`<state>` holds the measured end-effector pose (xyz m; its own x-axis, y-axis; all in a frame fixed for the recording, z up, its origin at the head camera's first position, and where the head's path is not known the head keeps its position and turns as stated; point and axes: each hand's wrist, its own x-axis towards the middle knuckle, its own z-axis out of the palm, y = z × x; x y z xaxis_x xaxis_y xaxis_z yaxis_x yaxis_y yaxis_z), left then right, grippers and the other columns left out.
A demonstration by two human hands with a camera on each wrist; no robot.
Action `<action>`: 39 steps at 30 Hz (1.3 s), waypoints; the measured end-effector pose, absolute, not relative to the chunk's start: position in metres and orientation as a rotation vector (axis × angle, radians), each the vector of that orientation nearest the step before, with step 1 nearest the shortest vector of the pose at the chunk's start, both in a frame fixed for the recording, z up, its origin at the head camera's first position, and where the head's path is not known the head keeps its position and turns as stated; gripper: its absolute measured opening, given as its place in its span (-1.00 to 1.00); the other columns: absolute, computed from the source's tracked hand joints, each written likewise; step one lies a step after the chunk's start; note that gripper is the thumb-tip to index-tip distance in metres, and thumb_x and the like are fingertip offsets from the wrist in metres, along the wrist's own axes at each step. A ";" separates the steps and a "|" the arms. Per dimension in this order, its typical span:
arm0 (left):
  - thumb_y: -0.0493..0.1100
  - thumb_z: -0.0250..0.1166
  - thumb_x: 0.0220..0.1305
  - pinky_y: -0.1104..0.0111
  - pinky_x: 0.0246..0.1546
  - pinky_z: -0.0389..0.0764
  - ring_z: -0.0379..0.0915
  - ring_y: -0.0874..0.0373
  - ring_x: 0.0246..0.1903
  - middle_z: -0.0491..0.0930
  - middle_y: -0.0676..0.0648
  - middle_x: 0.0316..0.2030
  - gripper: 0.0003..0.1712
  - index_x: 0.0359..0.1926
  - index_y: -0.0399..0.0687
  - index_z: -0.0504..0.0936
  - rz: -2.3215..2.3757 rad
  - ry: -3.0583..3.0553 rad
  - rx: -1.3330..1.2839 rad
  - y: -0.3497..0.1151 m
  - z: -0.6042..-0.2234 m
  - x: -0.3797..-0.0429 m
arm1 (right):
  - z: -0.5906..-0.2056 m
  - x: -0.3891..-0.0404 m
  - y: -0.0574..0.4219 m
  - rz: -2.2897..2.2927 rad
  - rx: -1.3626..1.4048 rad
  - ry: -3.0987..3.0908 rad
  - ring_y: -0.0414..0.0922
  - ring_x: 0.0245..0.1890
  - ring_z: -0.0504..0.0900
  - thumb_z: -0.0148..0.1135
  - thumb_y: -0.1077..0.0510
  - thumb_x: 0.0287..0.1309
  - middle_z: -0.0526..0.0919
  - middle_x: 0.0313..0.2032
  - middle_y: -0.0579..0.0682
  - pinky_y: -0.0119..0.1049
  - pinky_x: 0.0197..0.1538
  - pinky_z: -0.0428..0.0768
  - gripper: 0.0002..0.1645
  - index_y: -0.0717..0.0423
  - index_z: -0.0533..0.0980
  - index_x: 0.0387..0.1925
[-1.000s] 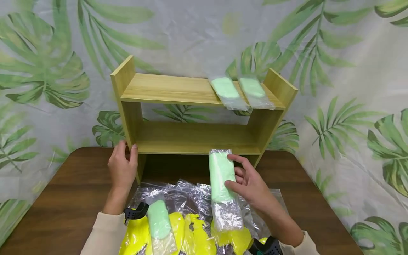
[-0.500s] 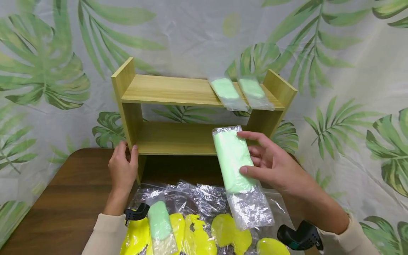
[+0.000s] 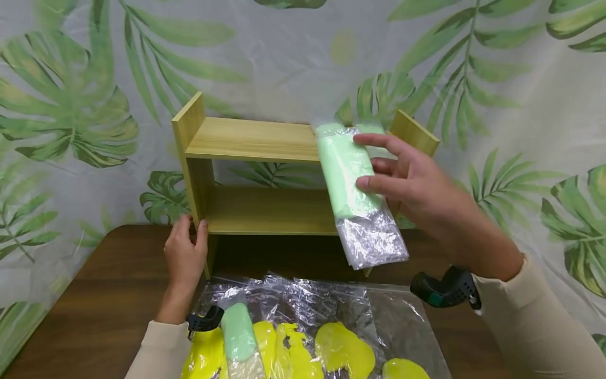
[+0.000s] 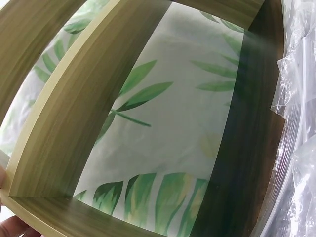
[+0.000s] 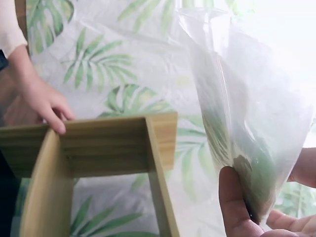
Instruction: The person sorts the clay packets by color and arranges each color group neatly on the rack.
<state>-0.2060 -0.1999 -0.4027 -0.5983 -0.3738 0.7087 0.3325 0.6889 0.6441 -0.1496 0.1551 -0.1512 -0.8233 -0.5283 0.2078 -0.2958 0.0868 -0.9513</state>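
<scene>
My right hand [image 3: 421,195] pinches a clear plastic bag with a light green slab [image 3: 345,168] inside, thumb and fingers on its right edge. It is raised in front of the wooden shelf [image 3: 265,139], overlapping the top board in the head view. The bag's loose end [image 5: 212,54] spreads out in the right wrist view. With thumb on the front edge and fingers round the outside, my left hand [image 3: 184,258] grips the shelf's left side panel at the middle board. Two similar green bags lie on the top board's right part; the held bag and hand partly hide them.
Zip bags with flat yellow shapes [image 3: 343,347] lie in front of the shelf on the dark wood table [image 3: 109,295]. Another bagged green slab [image 3: 239,331] rests over them at left. A leaf-patterned cloth [image 3: 284,63] hangs behind.
My right hand has lifted the green bag from low over the yellow bags up to the top board's height, shifting it slightly right. The left hand keeps its hold on the side panel.
</scene>
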 end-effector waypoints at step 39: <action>-0.13 0.17 0.35 0.03 -0.36 0.45 0.50 -0.14 -0.40 0.54 -0.26 -0.36 -0.75 -0.19 -0.29 0.52 -0.967 -1.973 0.044 -0.209 -0.405 -0.204 | -0.123 -0.289 0.046 -1.561 -0.366 2.521 -0.15 -0.33 0.42 0.24 0.23 0.22 0.19 0.31 0.00 -0.36 -0.24 0.45 -0.17 0.06 0.08 0.43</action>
